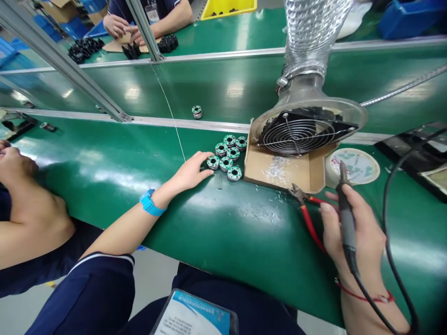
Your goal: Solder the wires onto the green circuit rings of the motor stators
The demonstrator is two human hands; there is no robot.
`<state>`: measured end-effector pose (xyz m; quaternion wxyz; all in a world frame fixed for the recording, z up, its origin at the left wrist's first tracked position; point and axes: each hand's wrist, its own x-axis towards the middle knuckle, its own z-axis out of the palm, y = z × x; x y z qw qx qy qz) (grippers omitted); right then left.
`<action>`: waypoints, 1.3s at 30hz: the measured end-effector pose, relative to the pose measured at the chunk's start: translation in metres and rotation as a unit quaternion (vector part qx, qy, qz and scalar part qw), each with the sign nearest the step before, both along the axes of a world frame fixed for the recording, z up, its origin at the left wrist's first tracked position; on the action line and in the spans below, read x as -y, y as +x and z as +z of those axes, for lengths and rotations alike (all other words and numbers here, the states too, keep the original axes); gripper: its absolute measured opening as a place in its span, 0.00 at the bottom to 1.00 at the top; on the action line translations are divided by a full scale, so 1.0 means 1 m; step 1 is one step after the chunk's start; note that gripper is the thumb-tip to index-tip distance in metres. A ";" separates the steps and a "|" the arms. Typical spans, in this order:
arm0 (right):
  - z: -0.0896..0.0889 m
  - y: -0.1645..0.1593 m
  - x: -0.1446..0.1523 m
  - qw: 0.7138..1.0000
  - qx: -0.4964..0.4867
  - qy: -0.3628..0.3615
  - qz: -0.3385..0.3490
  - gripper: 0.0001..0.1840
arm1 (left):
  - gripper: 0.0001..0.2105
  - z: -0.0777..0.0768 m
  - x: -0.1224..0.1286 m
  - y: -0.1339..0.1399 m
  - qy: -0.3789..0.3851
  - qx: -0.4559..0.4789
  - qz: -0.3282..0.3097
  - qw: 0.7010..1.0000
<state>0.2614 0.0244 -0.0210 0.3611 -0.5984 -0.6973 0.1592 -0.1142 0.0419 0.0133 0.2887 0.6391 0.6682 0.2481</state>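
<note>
My left hand [192, 172], thumb and fingers apart, is at the left edge of a cluster of small round parts [234, 173] with green circuit-board tops and dark centre holes. Its fingertips are beside or touching the leftmost round part [213, 162]. My right hand [359, 232] holds a soldering iron [347, 218], tip pointing up and away, cord running down past the wrist. Close to that thumb are red-handled side cutters [309, 218], jaws near the cardboard tray; whether the fingers touch them is unclear.
A fume fan [296, 132] on a foil duct [303, 37] hangs over a cardboard tray [251, 167] with wire clippings. Solder reel [363, 167] stands right of it. More clippings [268, 211] litter the green bench. One round part [197, 111] sits by the rail. Co-workers' arms [31, 218] show left and behind.
</note>
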 end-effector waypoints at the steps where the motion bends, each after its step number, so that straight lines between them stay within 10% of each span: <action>1: 0.003 -0.001 0.001 1.000 0.013 0.012 0.004 0.30 | 0.17 -0.003 0.004 0.003 0.013 -0.004 0.012 1.000; 7: 0.018 -0.012 0.025 0.995 -0.021 0.102 0.013 0.23 | 0.16 0.000 0.031 0.028 0.035 0.089 0.029 0.995; 11: 0.038 -0.033 0.047 0.976 -0.174 0.002 0.127 0.31 | 0.24 0.014 0.056 0.063 -0.049 0.233 -0.076 0.968; 17: 0.073 -0.055 0.039 0.967 -0.148 -0.047 0.202 0.24 | 0.18 0.026 0.067 0.108 -0.100 0.229 -0.191 0.949; 27: 0.071 -0.047 0.034 0.935 -0.192 -0.189 0.233 0.27 | 0.21 0.032 0.072 0.119 0.000 0.148 -0.250 0.957; 39: 0.065 -0.052 0.039 0.954 -0.148 -0.088 0.246 0.16 | 0.20 0.026 0.074 0.121 0.029 0.145 -0.245 0.958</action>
